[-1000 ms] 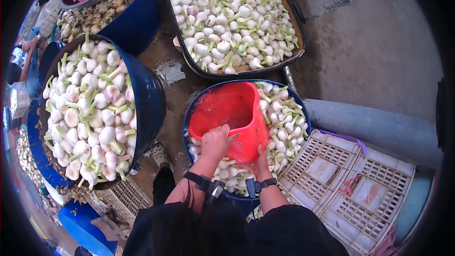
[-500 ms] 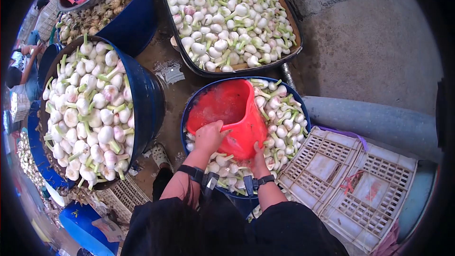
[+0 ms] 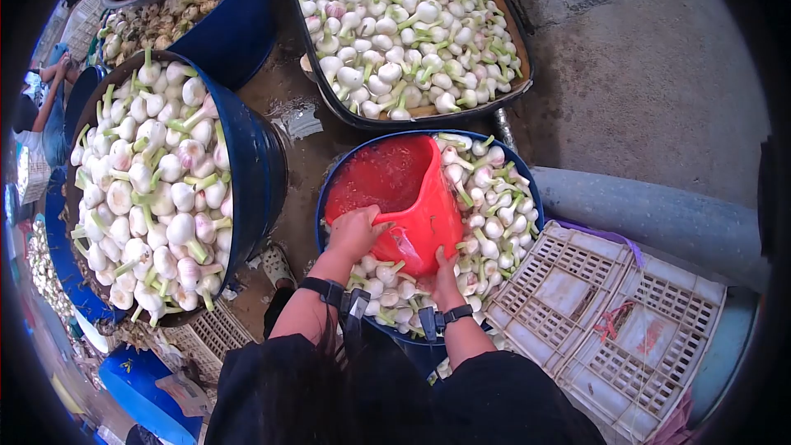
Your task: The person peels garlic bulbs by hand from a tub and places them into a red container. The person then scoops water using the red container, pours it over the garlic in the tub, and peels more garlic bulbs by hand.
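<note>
A red plastic bucket (image 3: 428, 227) lies tilted in a round blue tub (image 3: 540, 198), its mouth facing away and to the left. Rippled water (image 3: 381, 175) shows inside the mouth. My left hand (image 3: 354, 232) is closed around the bucket's near rim. At its lower right, my right hand (image 3: 446, 276) holds the base edge, thumb on the outside and the other fingers mostly hidden. Garlic bulbs (image 3: 497, 210) with green stems fill the tub to the right of the bucket and in front of it. Both wrists wear dark straps with small devices.
A black-rimmed tray (image 3: 404, 33) of garlic in water stands beyond. Left is a large blue barrel (image 3: 255, 173) heaped with garlic (image 3: 156, 189). White plastic crates (image 3: 618, 313) and a grey pipe (image 3: 643, 206) lie to the right. Another person's arm (image 3: 51, 99) shows far left.
The water in the bucket's mouth now shows clear ripples where it looked hazy before. Both hands keep their hold, and the bucket has barely moved. The view has shifted slightly.
</note>
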Available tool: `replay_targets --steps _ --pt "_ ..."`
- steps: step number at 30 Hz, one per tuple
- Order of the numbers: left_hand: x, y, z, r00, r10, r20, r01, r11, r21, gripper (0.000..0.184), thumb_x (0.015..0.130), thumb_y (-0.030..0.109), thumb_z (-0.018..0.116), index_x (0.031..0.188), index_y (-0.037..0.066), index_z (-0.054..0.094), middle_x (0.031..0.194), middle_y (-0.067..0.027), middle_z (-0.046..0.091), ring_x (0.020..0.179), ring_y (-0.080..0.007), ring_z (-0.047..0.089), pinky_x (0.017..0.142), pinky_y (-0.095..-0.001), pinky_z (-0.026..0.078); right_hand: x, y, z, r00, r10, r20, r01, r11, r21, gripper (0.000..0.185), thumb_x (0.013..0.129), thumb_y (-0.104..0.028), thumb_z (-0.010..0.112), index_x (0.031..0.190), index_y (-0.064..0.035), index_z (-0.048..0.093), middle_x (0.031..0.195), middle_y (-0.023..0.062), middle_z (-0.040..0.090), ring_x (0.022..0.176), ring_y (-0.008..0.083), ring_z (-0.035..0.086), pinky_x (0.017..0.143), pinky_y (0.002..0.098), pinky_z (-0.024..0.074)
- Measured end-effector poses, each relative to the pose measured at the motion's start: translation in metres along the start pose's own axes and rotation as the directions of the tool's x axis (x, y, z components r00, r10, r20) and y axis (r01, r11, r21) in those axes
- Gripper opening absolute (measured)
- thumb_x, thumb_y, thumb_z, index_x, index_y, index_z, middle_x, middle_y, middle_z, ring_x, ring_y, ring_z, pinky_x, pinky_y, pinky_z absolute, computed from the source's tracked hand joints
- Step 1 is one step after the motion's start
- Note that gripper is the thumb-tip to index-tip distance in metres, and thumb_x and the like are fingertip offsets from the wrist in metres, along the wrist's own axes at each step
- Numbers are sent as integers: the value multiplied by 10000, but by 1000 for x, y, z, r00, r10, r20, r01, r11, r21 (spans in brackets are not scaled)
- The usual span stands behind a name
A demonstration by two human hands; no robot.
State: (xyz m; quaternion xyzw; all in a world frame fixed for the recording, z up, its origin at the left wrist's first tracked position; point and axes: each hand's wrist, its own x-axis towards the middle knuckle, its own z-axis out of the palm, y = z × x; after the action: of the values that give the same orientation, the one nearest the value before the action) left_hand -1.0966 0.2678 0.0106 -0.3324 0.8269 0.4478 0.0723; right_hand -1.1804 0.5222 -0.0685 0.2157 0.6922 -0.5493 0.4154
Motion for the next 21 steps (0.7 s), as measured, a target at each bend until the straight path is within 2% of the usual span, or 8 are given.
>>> replay_targets --steps 4,6,12,16,19,21 --pt "0 -9 2 1000 -2 5 2 1000 -17 288 782 353 630 802 78 547 765 -166 612 795 -375 581 668 -460 449 -16 -14 13 991 120 -64 -120 993 4 692 864 -504 482 1358 -302 42 1354 110 339 1087 411 485 750 577 451" --pt "1 -13 3 999 -15 41 16 1000 -19 290 778 367 616 813 87 553 800 -140 621 793 -344 594 683 -452 459 -15 -11 14 999 25 -22 -25 1000 13 677 871 -484 483 1362 -299 55 1357 104 334 1107 402 473 787 568 447" --pt "2 -24 7 999 19 45 -17 999 -44 276 783 340 616 828 75 551 837 -135 622 826 -344 588 706 -451 456 5 9 6 994 -109 -15 109 994 6 696 890 -422 489 1383 -266 24 1370 94 318 1199 340 401 879 547 417" --pt "4 -28 9 997 -4 73 6 999 -31 279 779 338 622 835 75 552 838 -131 623 829 -343 588 710 -451 454 -2 1 11 996 -79 -31 78 997 -29 681 904 -379 481 1388 -250 20 1376 94 309 1212 316 391 909 529 409" --pt "6 -30 10 998 0 70 5 998 -64 284 773 338 631 835 73 551 841 -130 623 836 -341 586 715 -448 454 -9 -7 21 991 -131 32 129 990 48 653 918 -343 468 1391 -241 31 1371 88 315 1207 297 398 926 495 406" --pt "6 -31 10 997 -6 74 11 998 -65 288 767 340 637 834 73 551 848 -129 622 844 -339 585 719 -441 454 -12 -10 25 996 -82 -21 83 995 61 636 923 -332 461 1393 -233 44 1364 83 324 1192 278 411 901 463 426"
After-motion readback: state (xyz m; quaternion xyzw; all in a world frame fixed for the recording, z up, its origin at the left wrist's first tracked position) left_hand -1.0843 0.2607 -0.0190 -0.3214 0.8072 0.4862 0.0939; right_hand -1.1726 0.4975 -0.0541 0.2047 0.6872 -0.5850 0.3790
